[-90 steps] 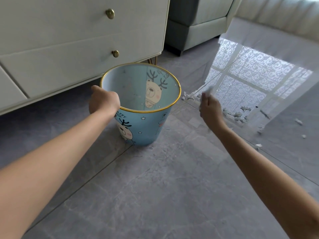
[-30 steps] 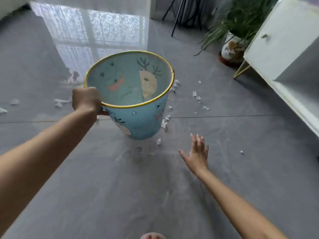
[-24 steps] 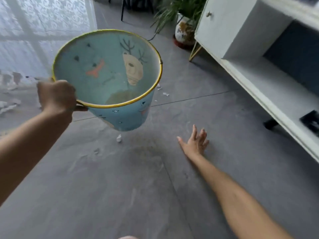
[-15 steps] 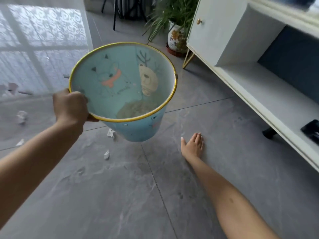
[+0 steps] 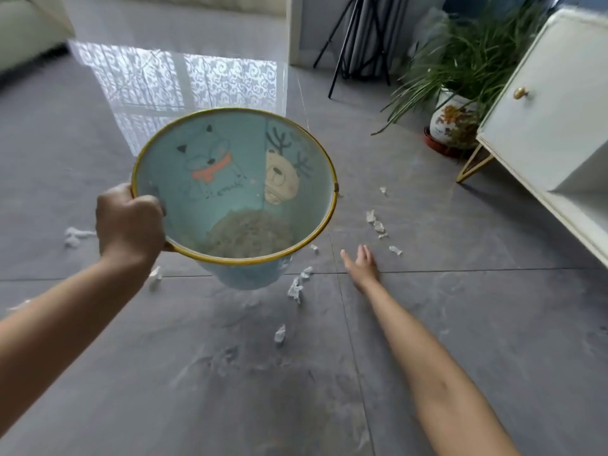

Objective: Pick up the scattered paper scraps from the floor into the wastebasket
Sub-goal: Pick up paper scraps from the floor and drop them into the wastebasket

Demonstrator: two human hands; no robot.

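My left hand [image 5: 130,222] grips the yellow rim of the blue cartoon wastebasket [image 5: 184,179] and holds it tilted in the air above the floor. Its inside shows a fox and a deer print. My right hand [image 5: 360,263] reaches low over the grey tiles with fingers spread, empty. White paper scraps lie around: several [image 5: 377,225] just beyond my right hand, a few [image 5: 296,287] below the basket, one [image 5: 280,334] nearer me, and more [image 5: 74,234] at the left.
A white cabinet [image 5: 546,126] on gold legs stands at the right. A potted plant [image 5: 452,121] sits beside it, with a black tripod [image 5: 355,44] behind. A sofa corner [image 5: 23,31] shows at the far left. Window light reflects on the tiles.
The view has swung left, away from the cabinet. My left hand still carries the lifted basket. My right hand has reached forward toward the scraps on the floor.
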